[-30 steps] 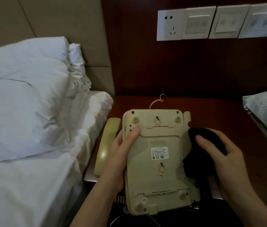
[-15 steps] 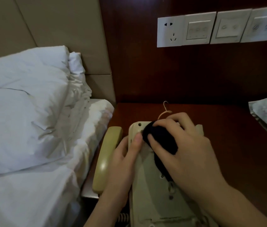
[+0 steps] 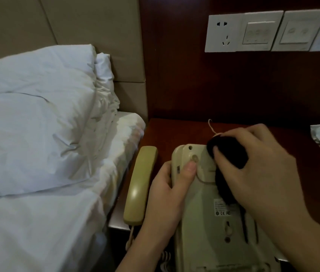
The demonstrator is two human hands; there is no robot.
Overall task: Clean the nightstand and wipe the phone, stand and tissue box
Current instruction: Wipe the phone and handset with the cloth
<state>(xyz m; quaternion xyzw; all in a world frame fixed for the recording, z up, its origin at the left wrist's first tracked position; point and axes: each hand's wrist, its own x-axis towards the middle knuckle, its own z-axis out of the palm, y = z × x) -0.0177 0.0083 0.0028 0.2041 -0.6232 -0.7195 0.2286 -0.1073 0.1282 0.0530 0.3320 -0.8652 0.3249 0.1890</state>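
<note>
The cream plastic telephone base is turned underside up, and its near end runs off the bottom of the frame, so its full outline cannot be seen. Much of its right half is hidden beneath the right hand and forearm. The small print on its white label is too blurred to read apart from a few marks. The dark cloth is so black that its folds are hard to make out; part of it trails down under the palm. A thin pale cord loops up behind the cloth, its lower end concealed.

The right hand is curled over the bunched cloth, fingers and thumb closed around it, pressing it onto the far right corner of the base. The forearm enters from the lower right and crosses the base diagonally.

The left hand clasps the base's left edge, thumb laid flat on the underside near a round foot, fingers wrapped out of sight below. Its forearm rises from the bottom edge.

The cream handset lies just left of the base on the dark reddish wooden nightstand, beside the white bed linen. White wall switch plates, 4 in view, sit above, the last cut off.
</note>
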